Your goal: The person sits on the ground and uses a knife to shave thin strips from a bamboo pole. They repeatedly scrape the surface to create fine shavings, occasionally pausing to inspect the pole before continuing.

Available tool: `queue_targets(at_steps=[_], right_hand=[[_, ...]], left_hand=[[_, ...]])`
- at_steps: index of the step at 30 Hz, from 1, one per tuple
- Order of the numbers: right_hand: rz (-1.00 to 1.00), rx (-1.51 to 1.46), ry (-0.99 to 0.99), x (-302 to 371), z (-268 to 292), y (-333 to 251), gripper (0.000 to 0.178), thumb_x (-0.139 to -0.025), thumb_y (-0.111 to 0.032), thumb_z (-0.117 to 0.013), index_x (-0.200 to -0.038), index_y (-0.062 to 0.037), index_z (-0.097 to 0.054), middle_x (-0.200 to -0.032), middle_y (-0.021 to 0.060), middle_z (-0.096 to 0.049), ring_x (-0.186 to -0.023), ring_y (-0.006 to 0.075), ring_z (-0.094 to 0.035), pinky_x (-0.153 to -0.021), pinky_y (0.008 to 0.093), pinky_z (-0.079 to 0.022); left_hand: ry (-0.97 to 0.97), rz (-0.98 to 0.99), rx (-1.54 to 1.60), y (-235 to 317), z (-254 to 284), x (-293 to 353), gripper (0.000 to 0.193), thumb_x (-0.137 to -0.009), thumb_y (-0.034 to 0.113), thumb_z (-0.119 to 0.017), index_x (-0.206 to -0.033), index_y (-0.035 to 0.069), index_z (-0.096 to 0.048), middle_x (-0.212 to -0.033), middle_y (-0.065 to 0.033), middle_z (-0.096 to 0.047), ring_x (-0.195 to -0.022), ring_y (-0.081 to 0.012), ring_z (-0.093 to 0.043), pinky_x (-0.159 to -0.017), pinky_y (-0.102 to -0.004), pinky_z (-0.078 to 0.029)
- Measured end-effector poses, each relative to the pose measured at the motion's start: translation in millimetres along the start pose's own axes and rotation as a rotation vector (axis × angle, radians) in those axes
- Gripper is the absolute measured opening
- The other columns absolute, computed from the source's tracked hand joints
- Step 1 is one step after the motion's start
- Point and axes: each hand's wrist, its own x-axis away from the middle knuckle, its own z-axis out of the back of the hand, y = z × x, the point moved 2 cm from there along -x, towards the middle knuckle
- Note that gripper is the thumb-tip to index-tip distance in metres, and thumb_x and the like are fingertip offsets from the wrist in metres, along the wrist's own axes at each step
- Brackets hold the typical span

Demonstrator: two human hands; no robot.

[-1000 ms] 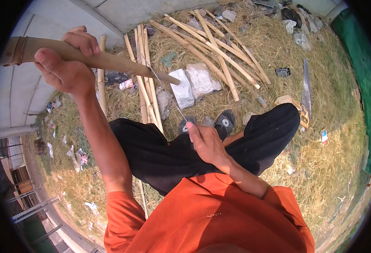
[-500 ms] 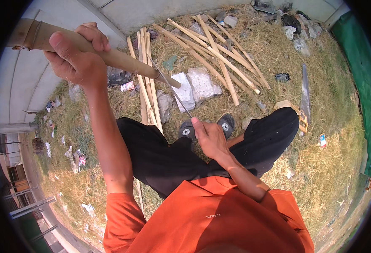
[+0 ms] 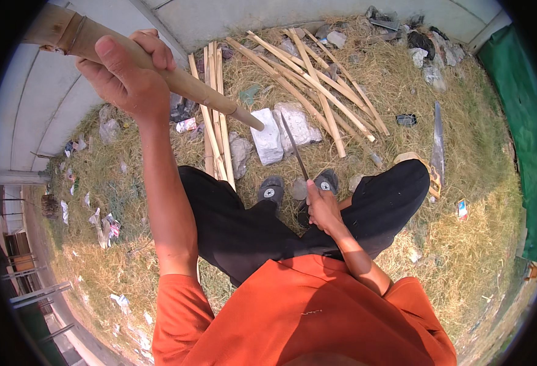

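My left hand [image 3: 128, 79] is closed round a thick bamboo pole [image 3: 201, 90], which slants down to the right. The pole's lower end meets or hangs just over a pale stone block [image 3: 267, 141]; I cannot tell which. Low in front of my right knee, my right hand [image 3: 324, 207] grips a long knife [image 3: 294, 145], its dark narrow blade seen nearly edge-on and its handle hidden in my fist. The blade points up and away, apart from the pole, with its tip over a second pale stone [image 3: 299, 125].
Split bamboo strips [image 3: 323, 91] lie piled on dry grass ahead, with more strips [image 3: 215, 116] left of the stones. A handsaw [image 3: 438, 146] with a yellow handle lies by my right knee. A pale wall [image 3: 232, 18] stands beyond, a green sheet [image 3: 518, 122] at right.
The knife has come away from the pole and swung right, its tip now over the second stone. My right hand has moved slightly right and nearer me; the pole has shifted slightly right.
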Motion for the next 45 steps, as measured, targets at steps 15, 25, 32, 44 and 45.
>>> queue_targets(at_steps=[15,25,32,44,45], right_hand=[[0.199,-0.191,-0.140,10.4,-24.7,-84.7,0.068,-0.099,-0.055,-0.038,-0.058,-0.0027,-0.048,-0.048,0.0014,-0.041,-0.041,0.0122,-0.042,-0.041,0.0284,-0.033],[0.460,0.118,-0.027,6.1,-37.1,-81.2,0.073,-0.099,-0.060,-0.034,-0.058,-0.0013,-0.051,-0.045,0.0036,-0.044,-0.044,0.0146,-0.046,-0.046,0.0289,-0.038],[0.905,-0.490,-0.111,63.1,-14.0,-144.0,0.071,-0.097,-0.062,-0.038,-0.059,-0.0023,-0.047,-0.047,0.0017,-0.042,-0.040,0.0110,-0.039,-0.040,0.0281,-0.031],[0.536,-0.239,-0.085,36.5,-8.6,-100.7,0.061,-0.100,-0.050,-0.041,-0.064,-0.0018,-0.050,-0.049,0.0028,-0.045,-0.044,0.0143,-0.047,-0.044,0.0313,-0.036],[0.698,-0.291,-0.085,44.7,-8.7,-112.7,0.061,-0.100,-0.050,-0.041,-0.065,-0.0020,-0.049,-0.048,0.0021,-0.044,-0.044,0.0137,-0.047,-0.044,0.0305,-0.035]], left_hand=[[-0.037,0.085,0.126,-4.8,2.8,3.5,0.062,-0.097,0.064,-0.036,-0.094,0.003,-0.046,-0.050,-0.0048,-0.038,-0.046,-0.0175,-0.040,-0.083,-0.0457,-0.044],[-0.033,0.055,0.242,-12.4,1.5,-3.2,0.056,-0.103,0.053,-0.031,-0.091,0.001,-0.045,-0.051,-0.0073,-0.044,-0.045,-0.0168,-0.044,-0.066,-0.0368,-0.049],[-0.039,0.038,0.174,-7.6,5.5,3.4,0.055,-0.103,0.053,-0.031,-0.091,0.001,-0.045,-0.050,-0.0072,-0.043,-0.044,-0.0167,-0.043,-0.067,-0.0371,-0.048],[-0.014,0.135,0.126,-9.8,13.2,1.8,0.068,-0.092,0.073,-0.035,-0.091,0.005,-0.041,-0.050,-0.0034,-0.035,-0.044,-0.0169,-0.037,-0.084,-0.0469,-0.042],[-0.040,0.126,0.135,-10.3,12.8,0.6,0.068,-0.091,0.073,-0.035,-0.091,0.005,-0.041,-0.050,-0.0032,-0.034,-0.044,-0.0169,-0.037,-0.085,-0.0470,-0.042]])
